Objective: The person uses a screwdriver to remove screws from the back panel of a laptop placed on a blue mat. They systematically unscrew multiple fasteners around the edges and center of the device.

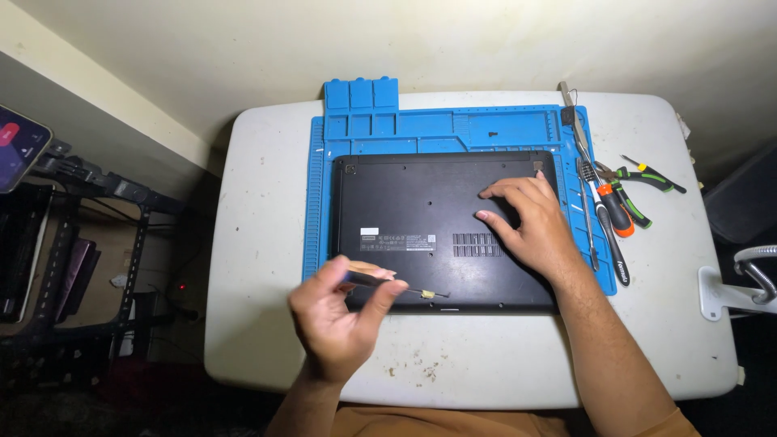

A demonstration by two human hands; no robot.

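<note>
Your left hand (336, 320) pinches a small screwdriver (388, 285), its shaft lying left to right with the tip toward the laptop's (421, 218) near edge, just beyond your fingers; your right hand (530, 226) rests flat and spread on the upturned base, holding nothing

White table (267, 243), rounded corners, top scuffed and speckled, pushed against pale cream wall (324, 40). Light strong on tabletop, falling off to dark at both sides. Left: black metal rack (121, 235) with dark items on shelves, phone (18, 146) with lit screen mounted above it. Floor beneath in shadow. Right edge: white clamp base with chrome gooseneck (749, 279); dark shape beyond.
</note>
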